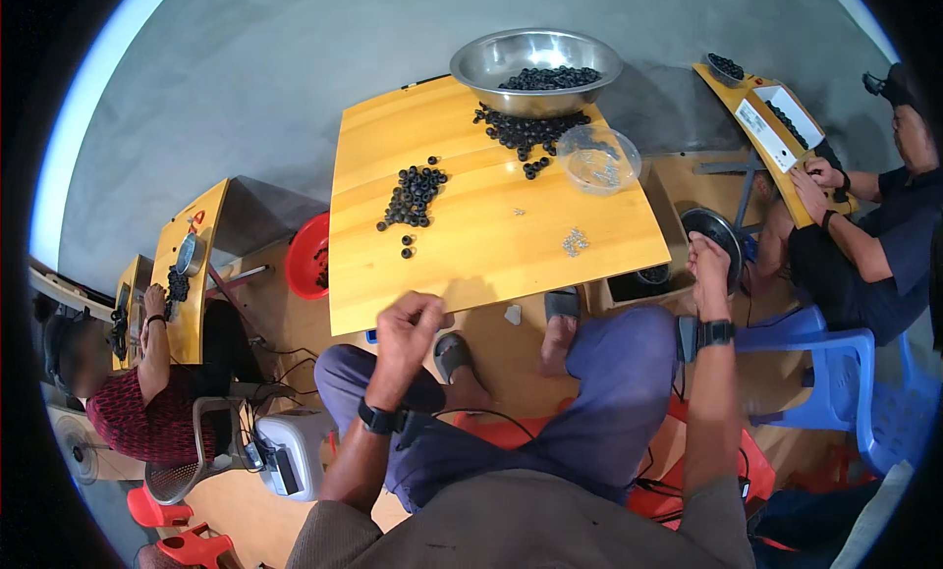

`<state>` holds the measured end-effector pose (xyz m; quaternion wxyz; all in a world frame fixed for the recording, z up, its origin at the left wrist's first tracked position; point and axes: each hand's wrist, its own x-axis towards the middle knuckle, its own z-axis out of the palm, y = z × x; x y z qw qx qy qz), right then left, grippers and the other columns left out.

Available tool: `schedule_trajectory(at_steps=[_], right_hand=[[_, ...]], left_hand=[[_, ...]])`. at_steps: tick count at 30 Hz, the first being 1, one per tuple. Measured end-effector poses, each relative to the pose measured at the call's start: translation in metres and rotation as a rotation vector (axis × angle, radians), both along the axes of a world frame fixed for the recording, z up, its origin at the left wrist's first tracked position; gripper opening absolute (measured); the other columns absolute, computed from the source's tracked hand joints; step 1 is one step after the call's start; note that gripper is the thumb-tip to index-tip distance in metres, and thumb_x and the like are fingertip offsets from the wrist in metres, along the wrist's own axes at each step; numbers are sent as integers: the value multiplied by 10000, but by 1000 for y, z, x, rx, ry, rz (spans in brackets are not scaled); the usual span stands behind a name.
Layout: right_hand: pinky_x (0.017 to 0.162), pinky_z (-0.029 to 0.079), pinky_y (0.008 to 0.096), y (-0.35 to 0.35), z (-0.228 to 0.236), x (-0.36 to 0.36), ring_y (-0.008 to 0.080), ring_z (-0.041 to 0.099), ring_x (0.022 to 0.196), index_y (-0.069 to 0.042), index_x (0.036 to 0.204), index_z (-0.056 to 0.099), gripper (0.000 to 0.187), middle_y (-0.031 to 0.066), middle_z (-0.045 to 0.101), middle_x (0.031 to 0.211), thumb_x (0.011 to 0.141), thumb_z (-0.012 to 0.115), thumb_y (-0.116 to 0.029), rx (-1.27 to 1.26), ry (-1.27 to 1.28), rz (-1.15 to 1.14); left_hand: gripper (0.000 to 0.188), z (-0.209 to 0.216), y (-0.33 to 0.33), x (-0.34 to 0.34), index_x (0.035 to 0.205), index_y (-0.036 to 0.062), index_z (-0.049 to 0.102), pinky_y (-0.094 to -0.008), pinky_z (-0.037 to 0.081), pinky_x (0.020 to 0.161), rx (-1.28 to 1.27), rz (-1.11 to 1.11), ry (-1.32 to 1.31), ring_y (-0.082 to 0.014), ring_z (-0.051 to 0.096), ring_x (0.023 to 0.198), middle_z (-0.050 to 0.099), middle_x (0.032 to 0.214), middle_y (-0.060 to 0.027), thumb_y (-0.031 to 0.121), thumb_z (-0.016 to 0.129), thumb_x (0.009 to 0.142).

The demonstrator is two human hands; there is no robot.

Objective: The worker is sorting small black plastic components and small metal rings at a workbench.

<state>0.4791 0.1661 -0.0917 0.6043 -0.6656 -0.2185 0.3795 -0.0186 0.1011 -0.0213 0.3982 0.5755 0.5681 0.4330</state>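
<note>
My left hand (411, 328) is closed, thumb against curled fingers, at the near edge of the yellow wooden table (471, 289); anything in it is hidden. Past the table's right side, my right hand (709, 265) is also closed, beside a metal bowl (725, 225) with dark contents. What its fingers hold, if anything, I cannot make out. A loose group of small black ring-like parts (413, 194) lies left of the table's middle. More black parts (526, 132) are heaped at the back. Small silvery pieces (575, 241) lie near the right edge.
A large steel basin (536, 96) of black parts and a clear plastic bowl (597, 181) stand on the table. A cardboard box (668, 201) sits by its right side, a red basin (306, 260) at its left. Co-workers sit left and right; a blue chair (835, 373) is at right.
</note>
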Motion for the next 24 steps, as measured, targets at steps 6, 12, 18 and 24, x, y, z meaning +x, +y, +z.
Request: schedule_trajectory(at_steps=[6,12,18,24], right_hand=[[647,515,285,33,-10,5,130,656,750,-91,1110,648,264,43,718,935,965,671,-310,-347,23,177],[595,500,244,-20,18,-45,83,584,702,-46,1203,655,263,29,700,914,996,654,-209,69,25,-1],[623,476,245,-90,58,-118,93,558,721,5,1221,658,274,31,623,848,1023,599,-175,306,332,409],[642,477,249,-106,71,-190,95,559,753,9,1170,673,248,32,629,865,1034,569,-171,174,490,698]], left_hand=[[183,-21,61,-60,996,-28,728,-278,488,605,167,219,354,-109,593,641,650,709,-50,104,746,871],[315,-22,85,-52,1004,13,737,-391,520,625,174,221,580,-266,644,641,659,723,-110,231,807,787],[269,-31,88,-46,911,32,733,-419,529,668,236,256,694,-293,664,687,678,790,-114,263,795,788],[161,-13,57,-20,920,4,731,-311,500,620,188,38,302,-176,604,635,643,776,-75,101,790,806]])
